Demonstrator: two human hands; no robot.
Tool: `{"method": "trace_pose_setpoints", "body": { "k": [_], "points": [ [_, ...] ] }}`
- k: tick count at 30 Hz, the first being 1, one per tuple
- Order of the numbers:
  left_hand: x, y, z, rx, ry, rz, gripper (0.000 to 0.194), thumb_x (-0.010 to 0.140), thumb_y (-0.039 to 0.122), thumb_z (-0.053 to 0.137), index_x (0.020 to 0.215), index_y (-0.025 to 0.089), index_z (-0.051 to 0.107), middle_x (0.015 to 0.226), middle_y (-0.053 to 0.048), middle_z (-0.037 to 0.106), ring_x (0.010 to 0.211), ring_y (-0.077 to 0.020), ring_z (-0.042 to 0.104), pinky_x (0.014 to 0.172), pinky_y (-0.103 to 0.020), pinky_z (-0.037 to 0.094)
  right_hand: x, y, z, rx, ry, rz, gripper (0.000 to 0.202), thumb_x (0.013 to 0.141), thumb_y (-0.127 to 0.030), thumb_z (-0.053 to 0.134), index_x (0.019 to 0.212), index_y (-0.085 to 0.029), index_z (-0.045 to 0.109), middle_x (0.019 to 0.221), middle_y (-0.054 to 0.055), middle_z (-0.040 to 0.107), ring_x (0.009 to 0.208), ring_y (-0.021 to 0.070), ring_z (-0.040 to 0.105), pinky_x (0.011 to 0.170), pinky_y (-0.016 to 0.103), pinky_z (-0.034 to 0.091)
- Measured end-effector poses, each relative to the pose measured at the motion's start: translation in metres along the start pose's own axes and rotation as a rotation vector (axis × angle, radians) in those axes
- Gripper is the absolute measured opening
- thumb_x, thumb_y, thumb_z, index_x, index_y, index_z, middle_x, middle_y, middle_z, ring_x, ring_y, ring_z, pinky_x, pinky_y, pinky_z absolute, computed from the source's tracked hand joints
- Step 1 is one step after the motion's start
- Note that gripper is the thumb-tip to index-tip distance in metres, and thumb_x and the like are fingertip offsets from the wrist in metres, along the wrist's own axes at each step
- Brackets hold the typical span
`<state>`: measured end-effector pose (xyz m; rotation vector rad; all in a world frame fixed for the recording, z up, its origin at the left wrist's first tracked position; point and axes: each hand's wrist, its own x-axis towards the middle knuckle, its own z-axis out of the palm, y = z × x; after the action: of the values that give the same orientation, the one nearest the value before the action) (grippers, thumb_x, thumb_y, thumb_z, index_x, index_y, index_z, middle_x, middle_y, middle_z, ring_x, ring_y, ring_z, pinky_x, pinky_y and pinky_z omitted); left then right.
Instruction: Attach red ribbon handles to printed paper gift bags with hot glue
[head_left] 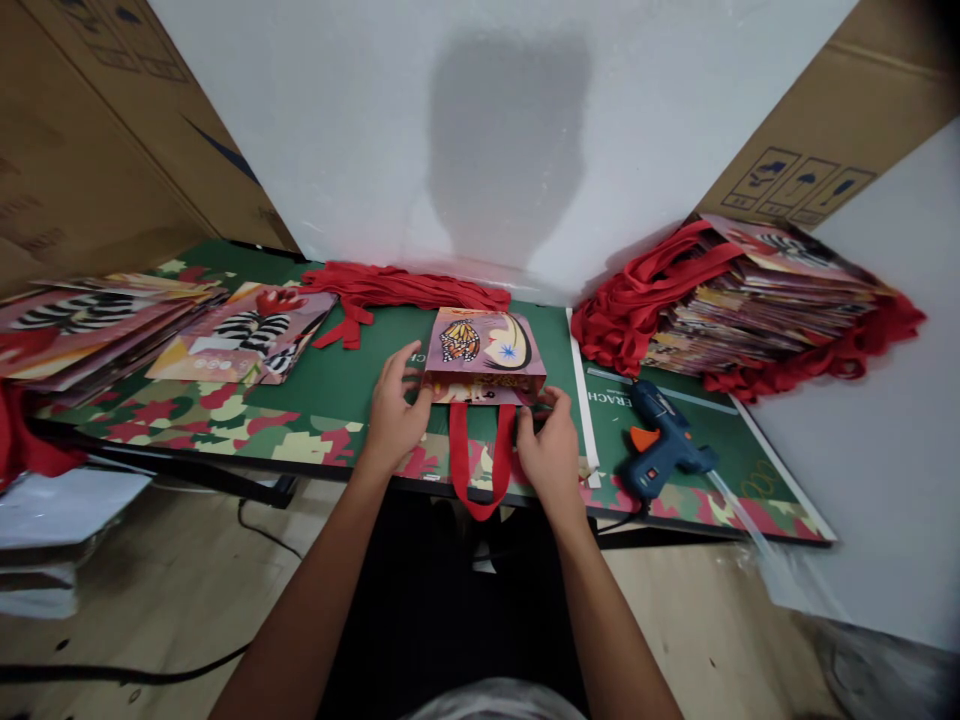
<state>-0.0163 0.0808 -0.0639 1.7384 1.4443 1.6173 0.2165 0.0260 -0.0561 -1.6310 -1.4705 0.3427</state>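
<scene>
In front of me on the table lies a small printed paper gift bag (pixel 486 345) with a butterfly on its panel. Its mouth faces me and gapes a little. A red ribbon handle (pixel 481 512) hangs from it over the table's front edge. At the bag's left side my left hand (pixel 400 405) grips the edge between thumb and fingers. My right hand (pixel 550 440) is closed on the right corner near the mouth, its fingertips partly hidden.
A blue glue gun (pixel 660 440) lies right of the bag. Behind it stands a thick stack of finished bags (pixel 765 310) with red handles. Loose red ribbons (pixel 412 287) lie at the back. Flat printed bags (pixel 244 335) sit left. Cardboard boxes (pixel 90 130) and a white panel (pixel 360 120) wall the table.
</scene>
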Motion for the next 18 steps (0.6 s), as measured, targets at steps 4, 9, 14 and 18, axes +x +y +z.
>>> {"method": "trace_pose_setpoints", "body": {
  "k": [4, 9, 14, 18],
  "points": [
    [0.000, 0.005, 0.003, -0.086, 0.072, -0.013, 0.049, 0.097, 0.036, 0.068, 0.143, 0.023, 0.060, 0.144, -0.014, 0.068, 0.111, -0.0210, 0.073, 0.092, -0.035, 0.065, -0.001, -0.002, -0.002, 0.031, -0.041, -0.094, 0.058, 0.105, -0.033, 0.047, 0.160, -0.015, 0.044, 0.137, 0.019, 0.070, 0.111, 0.0303, 0.071, 0.103, 0.049, 0.055],
    [-0.004, 0.021, -0.003, -0.210, 0.083, 0.036, 0.047, 0.098, 0.047, 0.068, 0.137, 0.020, 0.069, 0.141, -0.013, 0.072, 0.124, -0.0281, 0.072, 0.104, -0.043, 0.062, 0.000, -0.012, -0.009, 0.087, 0.115, -0.257, 0.057, 0.106, -0.023, 0.039, 0.162, -0.020, 0.047, 0.137, 0.015, 0.063, 0.126, 0.0254, 0.064, 0.112, 0.046, 0.051],
    [-0.005, 0.057, -0.028, -0.219, -0.039, 0.343, 0.051, 0.097, 0.036, 0.066, 0.148, 0.035, 0.067, 0.151, -0.003, 0.066, 0.148, -0.0334, 0.054, 0.129, -0.055, 0.043, -0.002, -0.032, -0.033, 0.143, 0.272, -0.284, 0.059, 0.104, -0.028, 0.055, 0.162, -0.027, 0.051, 0.121, 0.010, 0.057, 0.105, 0.0243, 0.063, 0.094, 0.042, 0.058],
    [-0.004, 0.079, -0.034, -0.116, -0.017, 0.392, 0.070, 0.098, 0.037, 0.070, 0.163, 0.041, 0.046, 0.167, -0.003, 0.048, 0.158, -0.0354, 0.044, 0.130, -0.059, 0.041, -0.004, -0.048, -0.052, 0.182, 0.262, -0.354, 0.073, 0.099, -0.030, 0.063, 0.168, -0.033, 0.041, 0.124, 0.009, 0.054, 0.101, 0.0238, 0.062, 0.085, 0.039, 0.059]
  ]
}}
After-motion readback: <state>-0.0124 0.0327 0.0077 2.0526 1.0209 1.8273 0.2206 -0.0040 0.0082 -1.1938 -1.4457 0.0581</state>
